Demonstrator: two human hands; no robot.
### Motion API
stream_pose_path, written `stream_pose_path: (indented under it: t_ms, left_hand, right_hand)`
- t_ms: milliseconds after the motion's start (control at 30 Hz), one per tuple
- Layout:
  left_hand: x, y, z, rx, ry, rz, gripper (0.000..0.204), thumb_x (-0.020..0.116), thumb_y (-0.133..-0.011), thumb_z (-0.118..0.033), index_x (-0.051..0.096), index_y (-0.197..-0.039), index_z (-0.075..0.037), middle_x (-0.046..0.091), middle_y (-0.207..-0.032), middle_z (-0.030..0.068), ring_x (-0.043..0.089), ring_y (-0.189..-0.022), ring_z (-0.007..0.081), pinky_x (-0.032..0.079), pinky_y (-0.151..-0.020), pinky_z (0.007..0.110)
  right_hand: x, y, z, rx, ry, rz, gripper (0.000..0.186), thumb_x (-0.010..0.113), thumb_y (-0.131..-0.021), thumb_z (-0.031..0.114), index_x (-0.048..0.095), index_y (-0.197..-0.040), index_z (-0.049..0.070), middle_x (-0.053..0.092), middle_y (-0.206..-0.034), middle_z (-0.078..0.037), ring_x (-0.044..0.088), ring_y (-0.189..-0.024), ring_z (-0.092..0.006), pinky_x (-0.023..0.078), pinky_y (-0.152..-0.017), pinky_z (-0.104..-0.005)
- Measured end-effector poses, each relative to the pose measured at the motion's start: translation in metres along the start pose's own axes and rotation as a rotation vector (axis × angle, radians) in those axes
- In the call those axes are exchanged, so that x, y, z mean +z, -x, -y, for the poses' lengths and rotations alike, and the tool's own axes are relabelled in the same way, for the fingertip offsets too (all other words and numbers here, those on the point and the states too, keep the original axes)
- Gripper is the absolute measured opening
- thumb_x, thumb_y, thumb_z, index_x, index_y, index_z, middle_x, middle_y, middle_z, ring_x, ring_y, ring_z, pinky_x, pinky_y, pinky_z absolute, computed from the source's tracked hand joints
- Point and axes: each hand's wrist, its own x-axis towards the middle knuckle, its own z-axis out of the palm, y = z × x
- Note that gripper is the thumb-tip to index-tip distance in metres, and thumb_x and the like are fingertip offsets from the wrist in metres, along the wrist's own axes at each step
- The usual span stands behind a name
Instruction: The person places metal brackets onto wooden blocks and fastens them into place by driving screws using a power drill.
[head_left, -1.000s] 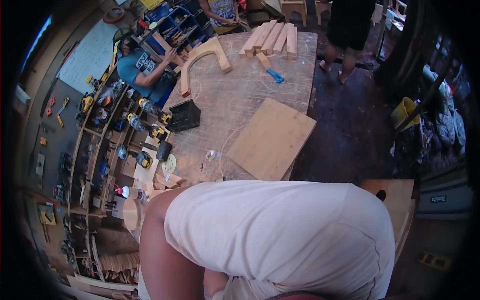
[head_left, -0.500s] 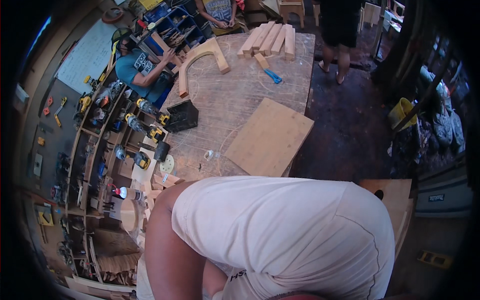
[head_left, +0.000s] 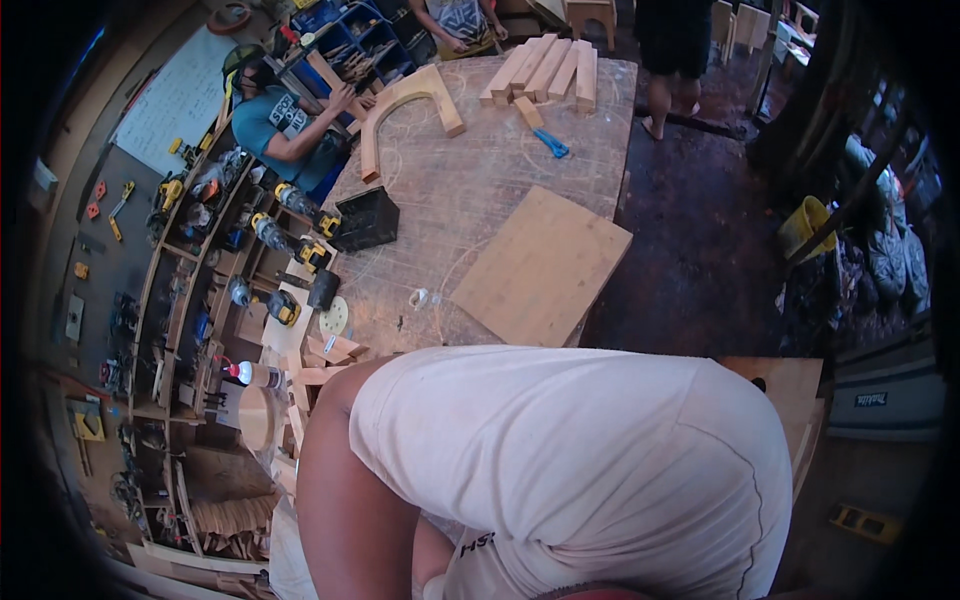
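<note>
Neither my left hand nor my right hand shows. A pale beige shirt (head_left: 560,430) and a bare bent arm (head_left: 350,470) fill the lower middle; whose they are I cannot make out. They hide what lies beneath. Just beyond the shirt, a square wooden board (head_left: 545,265) rests on the worn worktable (head_left: 440,240). Beside the arm are wood offcuts (head_left: 335,348) and a white bottle with a red tip (head_left: 258,374). A pale green sanding disc (head_left: 334,316) lies a little farther off.
Cordless drills (head_left: 270,232) line the table's left edge near a black box (head_left: 366,222). Farther back are a curved wooden frame (head_left: 405,88), blue-handled tool (head_left: 551,143) and stacked wood bars (head_left: 545,70). A co-worker in teal (head_left: 275,120) holds wood. A tool shelf (head_left: 175,330) stands left.
The view has shifted slightly. At the back right, the walking person has moved a step farther off. The person at the top has spread their hands apart. The bent arm stays almost the same.
</note>
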Motion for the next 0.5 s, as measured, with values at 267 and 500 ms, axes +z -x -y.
stream_pose_path:
  t_ms: [267,500]
  left_hand:
    - [-0.0013,0.0022,0.0009,-0.001,-0.001,0.007,0.019,0.059,-0.085,-0.006,0.061,-0.103,0.0,0.061,-0.076,0.0065,0.059,-0.067,0.0132,0.048,-0.063,0.026]
    - [-0.0056,0.005,0.0026,-0.004,-0.005,0.005,0.019,0.06,-0.085,-0.006,0.061,-0.103,0.0,0.061,-0.076,0.0065,0.059,-0.068,0.0132,0.048,-0.063,0.026]
  right_hand:
    - [-0.0025,0.0006,0.0034,-0.008,0.002,-0.018,0.018,0.06,-0.083,0.017,0.055,-0.079,0.0,0.06,-0.071,-0.012,0.057,-0.065,-0.0232,0.044,-0.06,-0.036]
    - [-0.0043,-0.0005,-0.0015,-0.012,-0.006,-0.01,0.018,0.061,-0.082,0.016,0.055,-0.079,0.0,0.06,-0.071,-0.012,0.057,-0.065,-0.0238,0.044,-0.06,-0.0363]
